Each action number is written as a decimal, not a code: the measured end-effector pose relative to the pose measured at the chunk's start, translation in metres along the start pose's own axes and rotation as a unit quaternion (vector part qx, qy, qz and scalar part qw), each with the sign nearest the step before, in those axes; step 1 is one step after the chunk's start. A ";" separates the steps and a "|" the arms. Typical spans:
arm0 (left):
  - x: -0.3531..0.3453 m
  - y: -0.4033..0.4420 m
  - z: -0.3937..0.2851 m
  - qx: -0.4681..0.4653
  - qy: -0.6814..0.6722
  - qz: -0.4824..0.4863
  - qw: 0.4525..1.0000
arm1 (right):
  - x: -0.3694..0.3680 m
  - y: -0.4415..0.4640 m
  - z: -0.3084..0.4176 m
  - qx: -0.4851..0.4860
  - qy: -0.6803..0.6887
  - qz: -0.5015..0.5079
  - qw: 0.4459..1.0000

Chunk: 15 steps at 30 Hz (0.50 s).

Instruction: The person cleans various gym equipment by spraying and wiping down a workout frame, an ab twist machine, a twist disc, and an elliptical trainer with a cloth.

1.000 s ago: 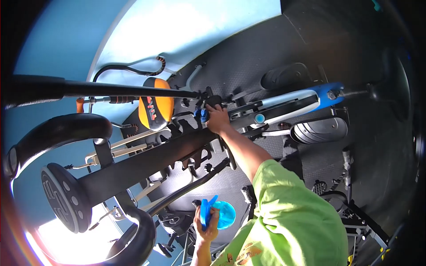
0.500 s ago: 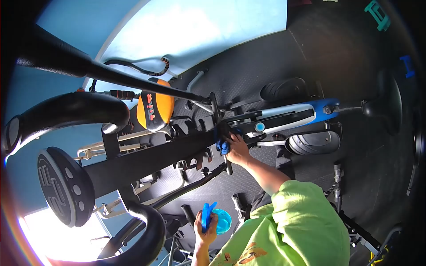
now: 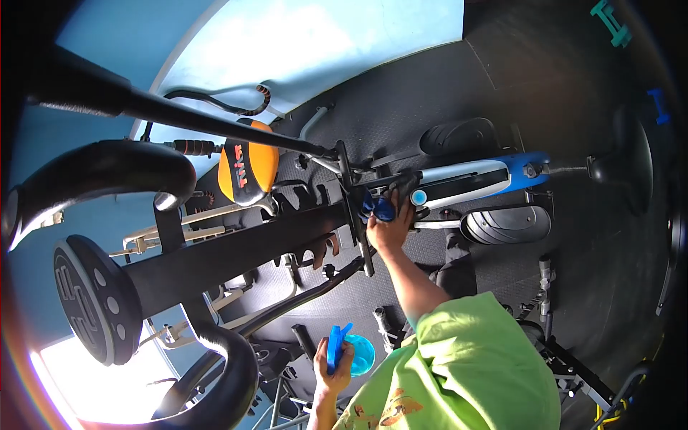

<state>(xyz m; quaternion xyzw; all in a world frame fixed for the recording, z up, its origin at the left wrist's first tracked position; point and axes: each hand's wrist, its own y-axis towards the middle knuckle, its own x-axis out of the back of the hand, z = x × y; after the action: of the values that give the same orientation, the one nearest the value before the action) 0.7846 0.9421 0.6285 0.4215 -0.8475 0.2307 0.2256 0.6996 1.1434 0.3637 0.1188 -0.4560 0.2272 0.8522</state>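
My left hand [image 3: 333, 367] is closed around a blue spray bottle [image 3: 361, 355] at the bottom centre, its fingers at the blue trigger head. Farther up, my right hand [image 3: 390, 228] presses a dark blue cloth [image 3: 380, 208] against the exercise machine, just beside the crossbar [image 3: 351, 208] and near the lower end of the blue and white frame [image 3: 473, 179]. The fingers are spread partly over the cloth and a dark part beneath it. A round light-blue cap [image 3: 418, 198] sits right beside that hand.
The machine's black beam [image 3: 236, 261] runs left to a round console [image 3: 97, 301] and curved handlebars [image 3: 107, 172]. An orange and black seat [image 3: 248, 163] stands behind. Pedals [image 3: 505, 225] flank the frame. Gym equipment [image 3: 573, 365] is at the lower right.
My right hand and the cloth have moved right and down, from the crossbar's upper part to beside the frame. The left hand still holds the spray bottle. The view has shifted slightly.
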 end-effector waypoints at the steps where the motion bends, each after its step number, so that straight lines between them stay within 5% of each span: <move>1: 0.000 -0.005 0.004 0.001 -0.001 0.000 1.000 | -0.008 -0.007 0.003 0.009 0.006 0.037 0.999; 8: -0.010 -0.006 0.005 0.035 -0.029 -0.016 0.999 | -0.014 0.002 -0.054 0.240 0.228 0.088 0.940; 10: -0.009 0.002 -0.001 -0.152 0.042 0.016 0.987 | 0.031 0.011 -0.029 0.071 0.123 0.277 0.950; 12: -0.008 -0.003 0.010 -0.122 0.008 0.003 0.992 | -0.015 -0.008 -0.047 0.023 0.195 0.334 0.922; 14: -0.004 -0.003 0.000 -0.062 -0.064 0.017 0.996 | 0.057 -0.014 -0.018 -0.203 0.428 0.437 0.764; 15: 0.000 -0.004 -0.005 -0.069 -0.113 0.027 0.991 | 0.035 -0.028 -0.032 -0.214 0.485 0.460 0.712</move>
<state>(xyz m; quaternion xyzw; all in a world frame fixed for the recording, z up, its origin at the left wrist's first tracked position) 0.7887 0.9430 0.6337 0.4051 -0.8926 0.1289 0.1502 0.7536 1.1416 0.3756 -0.4179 -0.0148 0.5141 0.7489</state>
